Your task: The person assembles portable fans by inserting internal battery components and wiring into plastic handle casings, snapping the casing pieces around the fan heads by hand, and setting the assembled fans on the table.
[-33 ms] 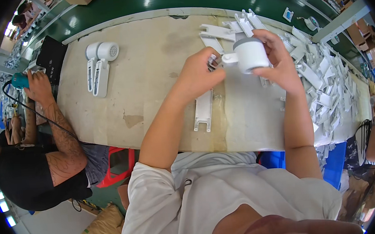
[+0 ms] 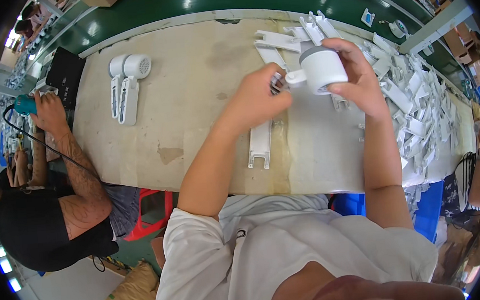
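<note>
In my right hand [image 2: 358, 77] is a white cylindrical housing [image 2: 324, 69] with a grey band at its upper end and a grille at its lower end. Its short white stub points toward my left hand [image 2: 258, 98]. The fingers there are closed in a pinch around something small, partly dark and shiny, too hidden to name. Below my left hand a long white plastic handle shell [image 2: 261, 145] with a forked end lies on the table. Further left rest two joined-looking white units [image 2: 126, 88], each a round head with a slotted handle.
A large heap of white plastic shells [image 2: 413, 106] covers the table's right side, with several more shells [image 2: 279, 41] at the back. On the left a co-worker's hand [image 2: 49, 109] grips a teal corded tool [image 2: 25, 104]. A blue bin [image 2: 428, 213] sits below the table edge.
The white housing has shifted slightly right and tilted a little in my right hand. My left hand has moved slightly down and right, still pinching. The other things lie as before.
</note>
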`<act>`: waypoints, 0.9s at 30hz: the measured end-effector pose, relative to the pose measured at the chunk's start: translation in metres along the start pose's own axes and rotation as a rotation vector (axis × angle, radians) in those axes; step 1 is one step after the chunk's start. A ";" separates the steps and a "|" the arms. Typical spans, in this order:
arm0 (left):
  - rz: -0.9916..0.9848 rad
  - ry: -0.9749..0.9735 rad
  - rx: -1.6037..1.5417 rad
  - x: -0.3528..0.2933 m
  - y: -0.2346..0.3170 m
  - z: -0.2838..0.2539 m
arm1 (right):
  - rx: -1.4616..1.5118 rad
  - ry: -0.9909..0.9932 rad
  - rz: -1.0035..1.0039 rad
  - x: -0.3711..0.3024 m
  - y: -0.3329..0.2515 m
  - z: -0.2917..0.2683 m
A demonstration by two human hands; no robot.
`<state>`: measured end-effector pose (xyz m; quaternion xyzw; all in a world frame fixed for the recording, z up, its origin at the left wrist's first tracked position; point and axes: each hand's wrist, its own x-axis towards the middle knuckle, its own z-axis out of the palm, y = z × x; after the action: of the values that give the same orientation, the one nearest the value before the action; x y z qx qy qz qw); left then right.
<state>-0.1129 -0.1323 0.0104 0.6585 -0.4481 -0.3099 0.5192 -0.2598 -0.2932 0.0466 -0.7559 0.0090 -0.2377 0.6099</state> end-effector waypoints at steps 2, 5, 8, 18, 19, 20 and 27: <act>0.007 -0.046 0.059 -0.003 0.008 0.007 | 0.056 -0.093 0.035 0.003 -0.005 -0.009; 0.044 -0.090 0.260 -0.006 0.011 0.019 | -0.115 -0.249 0.143 0.003 -0.008 -0.016; 0.029 -0.159 0.277 -0.009 0.017 0.024 | -0.162 -0.297 0.262 0.002 -0.011 -0.027; -0.133 -0.137 -0.578 -0.005 0.020 0.009 | -0.052 0.044 0.108 0.036 0.003 -0.002; -0.065 -0.061 -0.752 -0.003 0.017 0.003 | -0.367 0.046 0.056 0.048 0.013 0.001; -0.052 -0.023 -0.763 -0.003 0.018 -0.006 | -0.680 0.051 -0.001 0.062 0.025 0.004; 0.007 0.122 -0.798 0.004 0.003 -0.026 | -1.468 -0.471 0.113 0.113 0.075 0.014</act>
<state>-0.0895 -0.1255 0.0209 0.4207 -0.2630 -0.4184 0.7608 -0.1334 -0.3339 0.0143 -0.9957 0.0730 0.0277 -0.0505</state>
